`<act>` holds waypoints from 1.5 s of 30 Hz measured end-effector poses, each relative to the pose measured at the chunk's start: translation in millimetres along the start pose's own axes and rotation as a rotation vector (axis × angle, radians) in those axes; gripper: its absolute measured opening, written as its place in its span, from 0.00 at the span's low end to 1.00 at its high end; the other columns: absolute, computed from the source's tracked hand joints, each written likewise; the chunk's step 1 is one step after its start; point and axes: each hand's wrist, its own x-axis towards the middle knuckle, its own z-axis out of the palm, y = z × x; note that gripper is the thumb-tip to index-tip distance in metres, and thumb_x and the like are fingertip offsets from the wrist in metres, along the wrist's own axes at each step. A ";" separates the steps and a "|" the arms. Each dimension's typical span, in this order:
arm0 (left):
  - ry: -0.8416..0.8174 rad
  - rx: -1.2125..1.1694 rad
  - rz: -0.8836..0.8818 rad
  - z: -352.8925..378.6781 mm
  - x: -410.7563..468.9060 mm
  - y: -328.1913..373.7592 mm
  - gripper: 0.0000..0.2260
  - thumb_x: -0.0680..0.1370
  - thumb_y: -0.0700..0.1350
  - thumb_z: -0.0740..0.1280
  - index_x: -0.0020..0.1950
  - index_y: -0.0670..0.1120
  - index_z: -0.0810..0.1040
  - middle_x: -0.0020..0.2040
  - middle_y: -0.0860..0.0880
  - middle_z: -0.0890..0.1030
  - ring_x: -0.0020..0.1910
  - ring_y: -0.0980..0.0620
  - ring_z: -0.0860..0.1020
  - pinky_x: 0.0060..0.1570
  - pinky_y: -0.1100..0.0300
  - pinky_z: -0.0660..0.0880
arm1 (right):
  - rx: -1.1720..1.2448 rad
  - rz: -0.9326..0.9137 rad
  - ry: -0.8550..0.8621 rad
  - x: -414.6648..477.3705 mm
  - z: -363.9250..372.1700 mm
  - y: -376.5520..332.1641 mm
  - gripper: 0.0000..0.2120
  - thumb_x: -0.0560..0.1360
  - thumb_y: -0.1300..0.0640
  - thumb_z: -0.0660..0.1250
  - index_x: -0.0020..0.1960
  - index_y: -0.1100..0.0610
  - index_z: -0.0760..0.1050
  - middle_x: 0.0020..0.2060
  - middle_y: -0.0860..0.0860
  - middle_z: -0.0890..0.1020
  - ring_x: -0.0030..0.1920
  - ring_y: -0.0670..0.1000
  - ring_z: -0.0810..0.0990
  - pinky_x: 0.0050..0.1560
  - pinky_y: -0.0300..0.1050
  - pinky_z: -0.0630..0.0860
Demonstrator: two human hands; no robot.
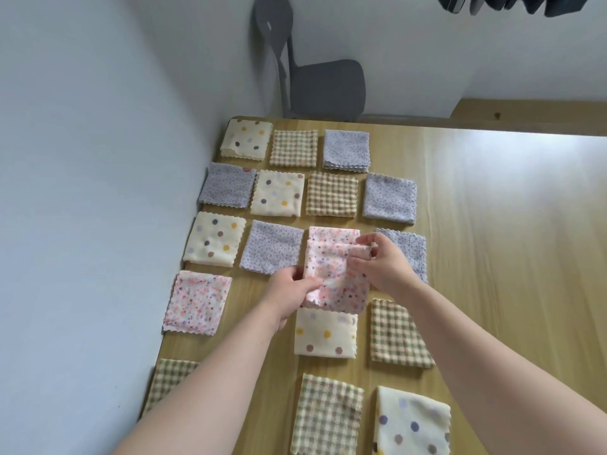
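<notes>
A pink speckled fabric square (335, 277) is lifted a little above the wooden table (492, 224), over the middle of a grid of fabric squares. My left hand (292, 290) grips its lower left edge. My right hand (381, 261) pinches its upper right corner, which is folded over. A second pink speckled square (331, 234) lies flat just behind the held one. Another pink speckled square (197, 302) lies at the left.
Several squares lie in rows: cream with coloured dots (325, 333), tan gingham (399, 336), grey-lilac speckled (271, 246). A grey wall (82, 192) borders the table's left edge. A grey chair (315, 87) stands beyond the far edge.
</notes>
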 end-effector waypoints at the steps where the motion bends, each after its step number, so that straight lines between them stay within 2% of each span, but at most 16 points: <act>1: 0.044 0.056 0.011 3.3 6.6 2.3 0.07 0.76 0.43 0.74 0.53 0.47 0.83 0.48 0.49 0.87 0.48 0.47 0.86 0.54 0.44 0.82 | -0.045 -0.009 0.006 8.7 -1.8 -0.5 0.19 0.76 0.55 0.72 0.65 0.49 0.72 0.54 0.48 0.78 0.48 0.46 0.80 0.47 0.49 0.83; 5: 0.200 0.196 0.049 15.1 32.3 12.0 0.07 0.77 0.48 0.74 0.52 0.48 0.82 0.48 0.52 0.85 0.47 0.52 0.83 0.51 0.52 0.82 | -0.167 -0.042 0.006 46.9 -6.3 -2.8 0.20 0.77 0.56 0.70 0.67 0.51 0.71 0.55 0.48 0.75 0.44 0.44 0.76 0.36 0.41 0.75; 7: 0.250 0.253 0.062 19.4 39.6 16.1 0.06 0.78 0.48 0.73 0.52 0.50 0.81 0.47 0.54 0.84 0.46 0.54 0.82 0.47 0.57 0.80 | -0.204 -0.059 -0.002 61.6 -5.8 -3.2 0.19 0.78 0.57 0.70 0.67 0.52 0.70 0.55 0.49 0.76 0.44 0.45 0.76 0.36 0.38 0.72; 11: 0.318 0.355 0.059 26.0 50.9 20.4 0.09 0.79 0.52 0.72 0.56 0.51 0.81 0.48 0.55 0.83 0.46 0.54 0.81 0.45 0.57 0.79 | -0.224 -0.071 0.008 79.3 -4.0 0.2 0.18 0.78 0.58 0.69 0.66 0.52 0.71 0.55 0.48 0.76 0.42 0.42 0.76 0.33 0.37 0.71; 15: 0.359 0.458 0.063 28.6 58.8 20.7 0.10 0.80 0.52 0.70 0.57 0.50 0.80 0.49 0.54 0.82 0.43 0.56 0.79 0.35 0.63 0.70 | -0.253 -0.069 0.022 87.0 -0.1 4.0 0.17 0.79 0.58 0.68 0.66 0.51 0.71 0.55 0.50 0.79 0.42 0.44 0.78 0.32 0.38 0.72; 17: 0.365 0.537 0.071 30.1 60.5 19.1 0.10 0.80 0.52 0.69 0.59 0.49 0.80 0.51 0.52 0.82 0.45 0.54 0.79 0.35 0.64 0.69 | -0.276 -0.084 0.020 87.5 3.5 5.7 0.17 0.79 0.58 0.68 0.66 0.52 0.70 0.58 0.53 0.79 0.46 0.48 0.79 0.37 0.41 0.77; 20: 0.379 0.674 0.098 33.3 62.1 14.9 0.13 0.82 0.52 0.66 0.62 0.47 0.79 0.59 0.50 0.77 0.49 0.52 0.76 0.45 0.61 0.72 | -0.322 -0.110 0.038 87.2 7.5 8.3 0.19 0.78 0.57 0.69 0.67 0.53 0.70 0.63 0.55 0.76 0.55 0.51 0.75 0.53 0.46 0.77; 22: 0.379 0.743 0.121 35.9 61.4 14.3 0.12 0.83 0.52 0.64 0.60 0.46 0.78 0.60 0.49 0.75 0.48 0.52 0.75 0.47 0.58 0.75 | -0.324 -0.120 0.056 86.3 8.4 8.8 0.20 0.79 0.56 0.69 0.69 0.53 0.70 0.65 0.55 0.74 0.55 0.50 0.72 0.55 0.45 0.74; 25: 0.384 0.790 0.132 38.2 59.5 16.0 0.13 0.83 0.53 0.62 0.62 0.46 0.76 0.60 0.49 0.76 0.48 0.50 0.76 0.47 0.51 0.81 | -0.381 -0.125 0.048 86.0 10.0 9.2 0.22 0.80 0.57 0.68 0.72 0.54 0.68 0.68 0.54 0.72 0.62 0.53 0.75 0.55 0.44 0.73; 29: 0.407 0.835 0.095 42.1 58.7 21.3 0.20 0.83 0.54 0.63 0.70 0.45 0.70 0.64 0.47 0.76 0.58 0.47 0.78 0.46 0.56 0.74 | -0.505 -0.117 -0.004 88.9 11.7 7.3 0.27 0.78 0.64 0.65 0.76 0.52 0.66 0.68 0.54 0.74 0.65 0.55 0.75 0.56 0.48 0.76; 34: 0.404 0.924 0.009 45.3 60.1 26.6 0.17 0.83 0.55 0.62 0.65 0.45 0.74 0.61 0.47 0.76 0.57 0.46 0.78 0.45 0.55 0.73 | -0.673 -0.131 -0.032 92.9 11.9 1.4 0.25 0.77 0.54 0.64 0.75 0.51 0.70 0.63 0.54 0.75 0.66 0.58 0.67 0.67 0.53 0.68; 39: 0.349 0.844 0.009 41.8 62.8 26.9 0.13 0.81 0.51 0.66 0.61 0.45 0.74 0.59 0.47 0.76 0.56 0.46 0.77 0.51 0.53 0.75 | -0.652 -0.150 -0.066 87.5 7.4 -7.2 0.16 0.75 0.52 0.64 0.62 0.50 0.76 0.57 0.51 0.75 0.62 0.54 0.68 0.65 0.51 0.70; 40: 0.335 0.810 0.016 40.1 63.0 26.2 0.11 0.80 0.50 0.67 0.58 0.45 0.74 0.57 0.48 0.76 0.54 0.46 0.76 0.50 0.54 0.75 | -0.608 -0.143 -0.095 84.6 5.7 -9.3 0.14 0.74 0.53 0.64 0.59 0.50 0.76 0.55 0.49 0.76 0.60 0.53 0.71 0.62 0.52 0.74; 42: 0.301 0.715 0.020 35.9 60.5 26.2 0.06 0.78 0.47 0.69 0.51 0.48 0.73 0.53 0.50 0.78 0.47 0.50 0.76 0.43 0.57 0.73 | -0.500 -0.121 -0.159 75.4 1.5 -13.6 0.11 0.74 0.56 0.64 0.56 0.51 0.74 0.50 0.49 0.80 0.49 0.51 0.79 0.47 0.48 0.81; 43: 0.280 0.667 0.018 32.1 56.5 27.3 0.06 0.77 0.46 0.69 0.49 0.49 0.72 0.50 0.51 0.79 0.43 0.52 0.76 0.39 0.58 0.72 | -0.458 -0.121 -0.182 68.0 -0.5 -17.4 0.11 0.74 0.57 0.64 0.56 0.51 0.73 0.48 0.50 0.81 0.45 0.50 0.81 0.39 0.46 0.80; 45: 0.227 0.578 0.012 26.3 48.2 27.7 0.08 0.76 0.46 0.70 0.51 0.52 0.73 0.46 0.53 0.79 0.41 0.55 0.77 0.36 0.60 0.72 | -0.395 -0.137 -0.201 53.9 -4.8 -22.2 0.11 0.74 0.58 0.65 0.56 0.51 0.72 0.47 0.49 0.82 0.42 0.50 0.82 0.37 0.48 0.80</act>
